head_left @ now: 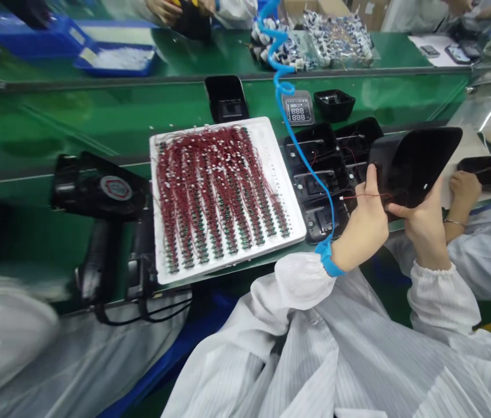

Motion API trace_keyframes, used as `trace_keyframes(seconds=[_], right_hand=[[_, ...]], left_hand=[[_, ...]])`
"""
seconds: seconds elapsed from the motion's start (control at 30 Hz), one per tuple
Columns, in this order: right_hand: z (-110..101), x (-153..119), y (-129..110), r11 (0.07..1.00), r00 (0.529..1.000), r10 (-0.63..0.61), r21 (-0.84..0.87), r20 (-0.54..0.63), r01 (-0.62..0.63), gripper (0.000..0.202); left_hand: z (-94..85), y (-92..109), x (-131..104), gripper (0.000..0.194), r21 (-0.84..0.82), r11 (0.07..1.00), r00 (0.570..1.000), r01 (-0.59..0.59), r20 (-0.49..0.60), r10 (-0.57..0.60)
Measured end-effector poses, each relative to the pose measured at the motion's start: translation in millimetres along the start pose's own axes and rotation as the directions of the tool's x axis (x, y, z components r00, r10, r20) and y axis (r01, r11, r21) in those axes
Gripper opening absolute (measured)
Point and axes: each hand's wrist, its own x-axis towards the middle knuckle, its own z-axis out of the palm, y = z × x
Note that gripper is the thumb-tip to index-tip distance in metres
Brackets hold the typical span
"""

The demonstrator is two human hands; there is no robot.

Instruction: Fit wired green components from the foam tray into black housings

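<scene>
Both my hands hold up a black plastic housing (419, 157), tilted, at the right of the bench. My left hand (365, 215), with a blue wrist strap (327, 256), grips its near left side. A thin red wire with a small white plug (342, 198) sticks out by those fingers. My right hand (426, 223) supports the housing from below, its fingers partly hidden behind it. Beneath and left of my left hand, several similar black housings (315, 180) lie on the bench in rows. Left of them sits a white foam tray (278, 174) with rows of small green boards and dark red wires (215, 174).
A coiled blue cord (286, 87) runs from above to my wrist strap. Black hand tools (101, 232) stand at left. Behind lie a display panel (298, 108), a black cup-shaped part (335, 104) and another housing (227, 98). Co-workers' hands (465, 186) are at right and across the bench.
</scene>
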Motion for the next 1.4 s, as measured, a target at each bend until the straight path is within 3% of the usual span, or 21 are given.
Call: trace_keyframes(seconds=[0.1, 0.2, 0.33, 0.47, 0.63, 0.9, 1.07, 1.23, 1.33, 1.4], right_hand=[[9.5, 8.7, -15.1, 0.991, 1.000, 0.023, 0.129, -0.016, -0.020, 0.091], [24.1, 11.4, -26.0, 0.977, 0.994, 0.073, 0.193, 0.077, -0.087, 0.093], [45.3, 9.2, -31.3, 0.959, 0.973, 0.146, 0.215, 0.180, -0.184, 0.092], [57.2, 8.0, -33.6, 0.964, 0.957, 0.143, 0.182, 0.253, -0.192, 0.095], [59.3, 6.8, -32.9, 0.967, 0.938, 0.164, 0.138, 0.305, -0.214, 0.105], [57.2, 4.7, -38.8, 0.961, 0.936, 0.179, 0.150, 0.303, -0.232, 0.101], [49.6, 20.8, -47.6, 0.948, 0.962, 0.127, 0.257, 0.242, -0.189, 0.092], [42.6, 60.9, -38.3, 0.962, 0.986, 0.114, 0.234, 0.125, -0.141, 0.079], [28.4, 99.0, -30.7, 0.972, 0.984, 0.169, 0.174, -0.061, -0.156, 0.088], [13.8, 127.3, -21.5, 0.973, 0.952, 0.220, 0.123, -0.215, -0.197, 0.089]], left_hand=[[-10.4, -8.5, 5.0, 0.076, 0.054, 0.990, 0.991, -0.132, -0.016, 0.133], [-32.1, -10.0, 6.9, 0.083, 0.074, 0.973, 0.973, -0.218, -0.053, 0.222], [-59.9, -2.0, 3.5, 0.084, 0.099, 0.991, 0.996, -0.092, -0.009, 0.093], [-73.0, -1.5, 0.3, 0.080, 0.088, 0.996, 1.000, 0.004, 0.008, -0.005], [-78.6, -15.2, -4.7, 0.077, 0.119, 0.993, 1.000, 0.018, -0.015, -0.016], [-86.8, -12.7, 2.4, 0.081, 0.091, 0.996, 0.996, -0.007, 0.091, -0.001], [-99.2, -8.9, 14.4, 0.082, 0.073, 0.997, 0.985, -0.037, 0.173, 0.024], [-127.7, 21.9, 8.0, 0.082, 0.185, 0.983, 0.993, -0.011, 0.116, -0.010], [-156.9, 33.2, -3.9, 0.081, 0.324, 0.945, 0.998, -0.054, 0.029, 0.047], [-182.6, 29.0, -14.3, 0.084, 0.410, 0.905, 0.992, -0.114, -0.008, 0.128]])
